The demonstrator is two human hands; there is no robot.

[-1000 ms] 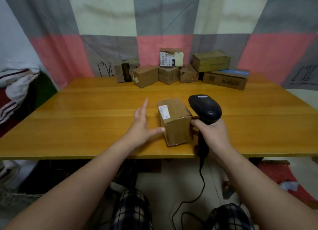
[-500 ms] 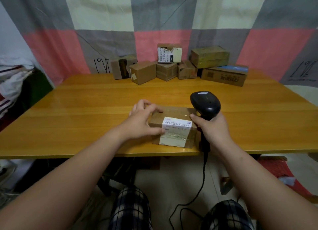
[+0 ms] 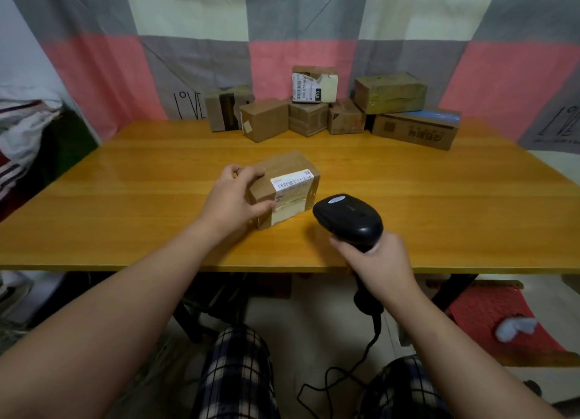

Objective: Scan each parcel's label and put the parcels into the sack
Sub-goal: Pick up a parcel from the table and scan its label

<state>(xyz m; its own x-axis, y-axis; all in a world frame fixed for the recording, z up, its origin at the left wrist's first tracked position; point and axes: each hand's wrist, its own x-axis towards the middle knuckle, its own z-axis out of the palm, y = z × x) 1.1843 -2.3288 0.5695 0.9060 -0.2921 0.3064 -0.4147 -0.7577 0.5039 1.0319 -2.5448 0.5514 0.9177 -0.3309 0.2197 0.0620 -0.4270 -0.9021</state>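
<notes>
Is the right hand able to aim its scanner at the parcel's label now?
Probably yes: the left hand grips the parcel at its left end, leaving the label uncovered, and the scanner in the right hand is close beside it.

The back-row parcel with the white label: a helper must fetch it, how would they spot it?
At the far edge of the wooden table, cardboard parcels line the patchwork curtain. This parcel sits atop the row's middle boxes, the only one there with a white barcode label across its front.
</notes>
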